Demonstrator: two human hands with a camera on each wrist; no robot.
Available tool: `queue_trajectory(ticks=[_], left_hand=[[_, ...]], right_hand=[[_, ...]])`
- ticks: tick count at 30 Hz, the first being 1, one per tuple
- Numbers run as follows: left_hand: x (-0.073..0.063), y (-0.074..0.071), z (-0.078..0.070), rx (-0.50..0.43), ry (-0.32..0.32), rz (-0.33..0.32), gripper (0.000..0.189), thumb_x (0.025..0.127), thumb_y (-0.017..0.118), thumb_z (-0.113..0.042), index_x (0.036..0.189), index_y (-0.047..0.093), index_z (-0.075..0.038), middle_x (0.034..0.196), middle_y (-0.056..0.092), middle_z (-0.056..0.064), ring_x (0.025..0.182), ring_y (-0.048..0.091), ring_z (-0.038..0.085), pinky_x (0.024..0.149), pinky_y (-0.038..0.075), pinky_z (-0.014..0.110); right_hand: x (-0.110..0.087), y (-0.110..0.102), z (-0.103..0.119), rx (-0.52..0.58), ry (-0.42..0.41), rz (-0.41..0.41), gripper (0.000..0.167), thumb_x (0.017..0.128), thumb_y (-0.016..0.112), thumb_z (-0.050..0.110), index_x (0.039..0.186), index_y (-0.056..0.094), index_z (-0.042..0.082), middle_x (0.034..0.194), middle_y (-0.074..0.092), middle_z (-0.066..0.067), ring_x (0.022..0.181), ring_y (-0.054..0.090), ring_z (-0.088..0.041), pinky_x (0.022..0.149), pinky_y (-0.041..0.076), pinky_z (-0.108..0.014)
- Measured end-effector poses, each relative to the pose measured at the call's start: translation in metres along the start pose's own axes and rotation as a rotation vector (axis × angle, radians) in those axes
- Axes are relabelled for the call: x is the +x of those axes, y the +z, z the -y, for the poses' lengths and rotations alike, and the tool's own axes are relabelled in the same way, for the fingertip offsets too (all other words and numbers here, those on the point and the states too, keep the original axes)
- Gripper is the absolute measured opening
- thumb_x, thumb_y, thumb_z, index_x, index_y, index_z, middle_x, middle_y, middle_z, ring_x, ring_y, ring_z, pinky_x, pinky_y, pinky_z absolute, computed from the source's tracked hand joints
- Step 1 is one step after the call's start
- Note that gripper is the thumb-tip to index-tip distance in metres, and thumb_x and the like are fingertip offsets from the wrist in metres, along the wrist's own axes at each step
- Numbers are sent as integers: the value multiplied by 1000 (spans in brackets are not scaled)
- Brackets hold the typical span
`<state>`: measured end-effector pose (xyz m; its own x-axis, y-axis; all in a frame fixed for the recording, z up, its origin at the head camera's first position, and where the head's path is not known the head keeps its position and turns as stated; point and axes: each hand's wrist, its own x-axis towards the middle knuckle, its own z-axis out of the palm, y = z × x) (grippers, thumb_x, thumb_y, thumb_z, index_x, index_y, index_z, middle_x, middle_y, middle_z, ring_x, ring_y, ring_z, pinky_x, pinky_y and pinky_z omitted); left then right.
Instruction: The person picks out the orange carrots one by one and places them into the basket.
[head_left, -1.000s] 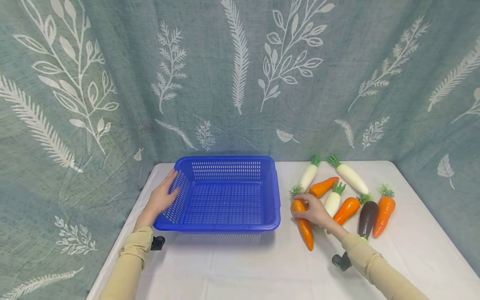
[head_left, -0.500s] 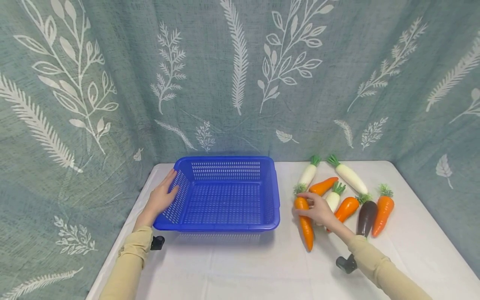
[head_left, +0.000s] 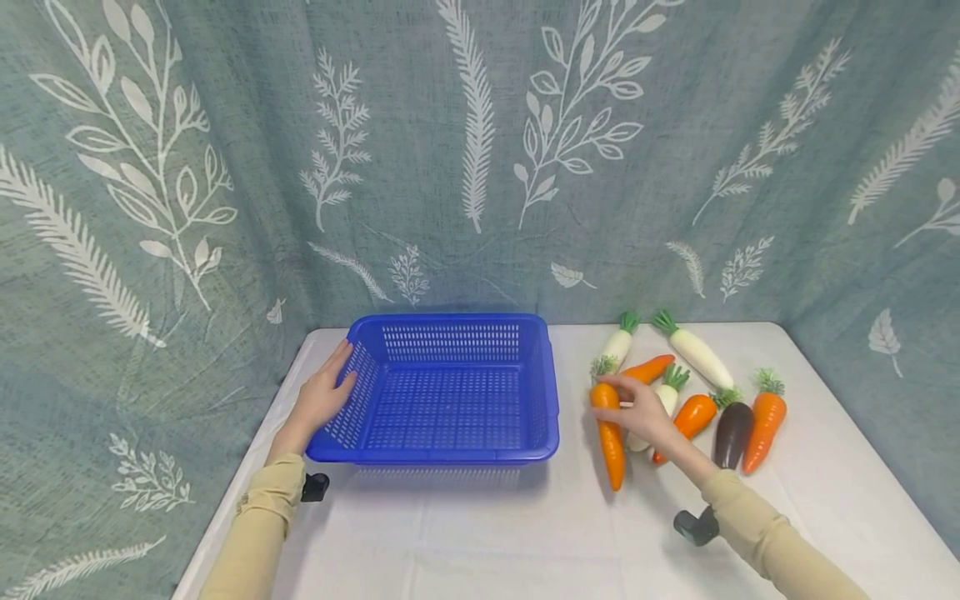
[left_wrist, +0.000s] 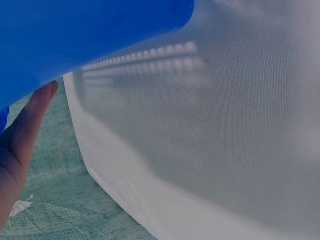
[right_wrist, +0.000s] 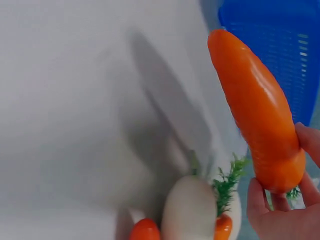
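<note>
My right hand (head_left: 641, 410) pinches a fat orange carrot (head_left: 611, 450) near its leafy top, thumb on one side and fingers on the other. In the right wrist view the carrot (right_wrist: 257, 100) is tilted, and its shadow lies apart from it on the cloth. A white radish (right_wrist: 189, 210) lies below that hand. At the left, my left hand (head_left: 322, 396) rests on the side rim of a blue slotted basket (head_left: 450, 457), fingers straight. The left wrist view has a fingertip (left_wrist: 52, 89) right at the basket's blue underside (left_wrist: 90, 35).
Around the right hand lie more carrots (head_left: 695, 417) (head_left: 765, 432), white radishes (head_left: 701, 358) (head_left: 617, 346) and a dark eggplant (head_left: 733, 433). A patterned green curtain (head_left: 450, 250) stands behind the white-covered table (head_left: 480, 533). A black wrist device (head_left: 697, 527) sits under the right forearm.
The right hand has raised the carrot slightly off the cloth and moved it a little to the right and away from me. The left hand and the basket have stayed put.
</note>
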<state>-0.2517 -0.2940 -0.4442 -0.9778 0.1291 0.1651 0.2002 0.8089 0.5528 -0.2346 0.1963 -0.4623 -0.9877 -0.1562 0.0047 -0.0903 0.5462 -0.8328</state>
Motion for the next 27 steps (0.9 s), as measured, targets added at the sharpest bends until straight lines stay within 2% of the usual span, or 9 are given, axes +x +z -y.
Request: queue_trajectory(ticks=[6, 15, 21, 27], left_hand=[[0, 1, 0, 7, 3, -5, 53, 100, 43, -10, 147, 29, 10, 155, 23, 26, 134, 30, 51, 108, 26, 63], [1, 3, 2, 5, 9, -17, 53, 101, 43, -10, 148, 29, 10, 155, 23, 25, 136, 29, 49, 109, 26, 62], [0, 4, 3, 8, 17, -27, 53, 101, 43, -10, 147, 29, 10, 155, 24, 26, 136, 29, 49, 109, 26, 61], [-1, 5, 3, 7, 26, -42, 53, 100, 44, -9, 147, 30, 11, 154, 25, 26, 135, 31, 50, 108, 28, 62]], right_hand=[[2, -6, 8, 12, -17, -26, 54, 86, 75, 16, 134, 56, 2, 133, 55, -24, 118, 53, -42, 99, 45, -53], [3, -13, 17, 108, 8, -9, 58, 88, 73, 20, 140, 51, 4, 139, 51, -22, 123, 49, -42, 98, 46, -52], [5, -17, 22, 175, 37, -1, 60, 90, 72, 23, 142, 49, 7, 139, 50, -20, 118, 53, -38, 93, 48, -46], [8, -18, 23, 254, 47, 11, 62, 91, 71, 24, 144, 46, 7, 142, 46, -21, 119, 53, -38, 89, 50, -49]])
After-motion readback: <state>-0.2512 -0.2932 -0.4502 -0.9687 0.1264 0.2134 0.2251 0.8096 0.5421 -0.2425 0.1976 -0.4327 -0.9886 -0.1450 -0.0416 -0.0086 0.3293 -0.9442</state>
